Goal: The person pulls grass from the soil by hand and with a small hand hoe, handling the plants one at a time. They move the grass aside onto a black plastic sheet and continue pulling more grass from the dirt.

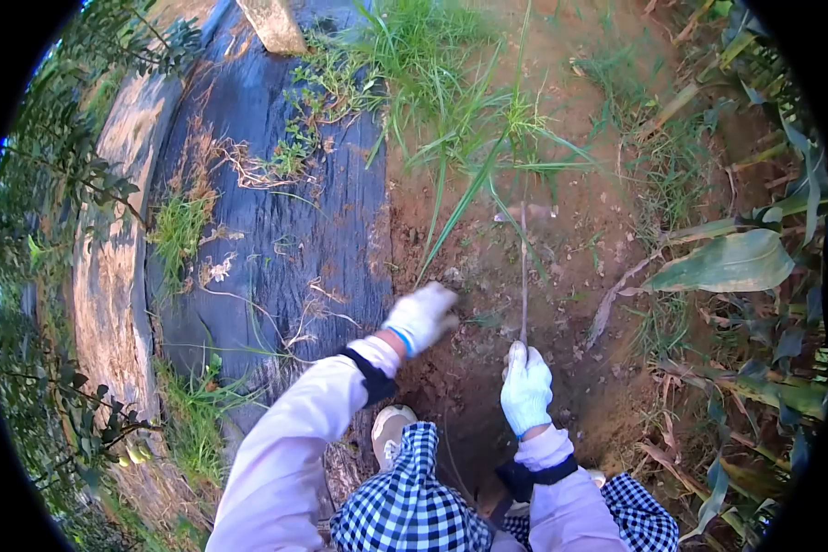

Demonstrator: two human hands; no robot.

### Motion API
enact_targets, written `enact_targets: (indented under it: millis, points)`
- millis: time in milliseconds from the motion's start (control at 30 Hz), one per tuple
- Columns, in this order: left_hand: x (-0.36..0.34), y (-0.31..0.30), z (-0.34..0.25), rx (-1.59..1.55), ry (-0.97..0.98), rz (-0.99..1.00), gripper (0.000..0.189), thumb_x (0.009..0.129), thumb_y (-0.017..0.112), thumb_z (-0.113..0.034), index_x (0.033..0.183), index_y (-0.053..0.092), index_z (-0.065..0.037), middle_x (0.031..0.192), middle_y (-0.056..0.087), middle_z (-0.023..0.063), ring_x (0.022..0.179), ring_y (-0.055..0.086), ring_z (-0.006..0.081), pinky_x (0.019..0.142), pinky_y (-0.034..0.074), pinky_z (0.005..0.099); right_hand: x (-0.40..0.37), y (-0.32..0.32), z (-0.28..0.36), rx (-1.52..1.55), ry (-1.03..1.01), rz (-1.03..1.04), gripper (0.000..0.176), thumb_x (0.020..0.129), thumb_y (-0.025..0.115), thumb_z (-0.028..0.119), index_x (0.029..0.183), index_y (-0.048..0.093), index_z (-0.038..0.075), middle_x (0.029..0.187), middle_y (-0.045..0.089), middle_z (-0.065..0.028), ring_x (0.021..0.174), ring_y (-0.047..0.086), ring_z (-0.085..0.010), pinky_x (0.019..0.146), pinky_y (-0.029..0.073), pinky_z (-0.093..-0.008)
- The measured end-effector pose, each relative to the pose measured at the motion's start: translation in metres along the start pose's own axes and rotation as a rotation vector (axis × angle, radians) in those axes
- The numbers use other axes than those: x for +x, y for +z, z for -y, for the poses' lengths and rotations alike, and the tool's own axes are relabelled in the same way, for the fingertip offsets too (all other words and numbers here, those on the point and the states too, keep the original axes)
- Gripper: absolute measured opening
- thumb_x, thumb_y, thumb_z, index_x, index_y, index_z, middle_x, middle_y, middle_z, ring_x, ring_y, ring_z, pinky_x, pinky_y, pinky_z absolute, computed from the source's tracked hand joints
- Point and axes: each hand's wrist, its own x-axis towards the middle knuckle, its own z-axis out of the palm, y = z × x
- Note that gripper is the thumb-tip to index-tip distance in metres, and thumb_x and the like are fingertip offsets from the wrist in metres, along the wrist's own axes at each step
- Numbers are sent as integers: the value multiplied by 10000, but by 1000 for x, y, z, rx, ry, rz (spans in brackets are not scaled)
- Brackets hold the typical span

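Note:
My right hand [526,386], in a white knit glove with a blue cuff, is closed around the lower end of a thin rod [523,285]. The rod points away from me over the soil, and a narrow pale crosspiece [541,212] lies at its far part; I cannot make out its exact kind. To the left, my gloved left hand [421,317] hangs over bare soil beside the black plastic sheet, its fingers smeared by motion. Long green grass blades [469,198] reach down close to it. Whether it holds anything does not show.
Black plastic sheeting [271,230] with weeds and dry roots runs along the left. A grass clump [432,74] grows ahead. Corn leaves [727,262] lean in from the right, and leafy branches hang at far left. My shoe [393,432] stands just below my left hand.

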Motion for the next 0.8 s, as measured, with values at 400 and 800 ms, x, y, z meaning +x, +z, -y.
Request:
enact_targets:
  millis: [400,800]
  points:
    - [23,-12,54,8,-13,-347,292,807,670,-226,1060,585,-110,1153,544,180,973,602,370,832,504,420,18,-37,10,-109,38,-32,458,986,421,409,858,601,7,726,622,-218,739,609,-433,669,450,-509]
    - [173,-64,33,393,413,-147,229,860,504,-108,1064,607,-122,1157,600,130,1029,613,336,828,530,418,31,-103,58,-479,-45,-101,452,966,443,438,939,630,27,860,645,-269,845,622,-455,748,486,-517]
